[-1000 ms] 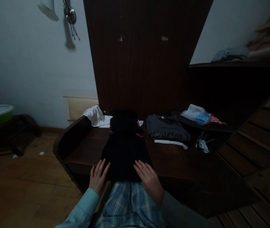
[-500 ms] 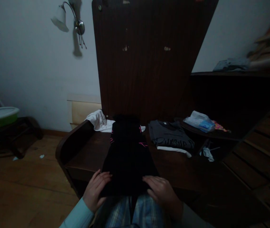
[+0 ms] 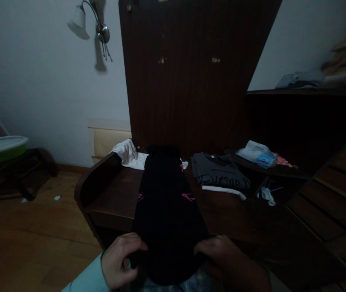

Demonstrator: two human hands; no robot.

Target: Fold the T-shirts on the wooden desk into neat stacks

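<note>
A black garment (image 3: 167,202) with pink line marks lies lengthwise over a dark wooden desk, its near end hanging past the front edge toward my lap. My left hand (image 3: 122,257) has its fingers curled onto the garment's near left edge, the thumb lower down. At the near right edge, my right hand (image 3: 220,255) grips the cloth, partly lost in shadow. What kind of garment it is cannot be made out. White cloth (image 3: 130,156) shows behind its far end.
A folded dark grey T-shirt (image 3: 217,168) with lettering rests on the desk (image 3: 112,198), white cloth under it. To its right, a plastic packet (image 3: 256,154) sits on a low shelf. A green basin (image 3: 4,150) stands on a stool at left. A lamp (image 3: 80,22) hangs on the wall.
The black garment has slid toward me, its pink marks now nearer. My hands have gone from lying flat on it to gripping its edges, slightly lower and farther apart.
</note>
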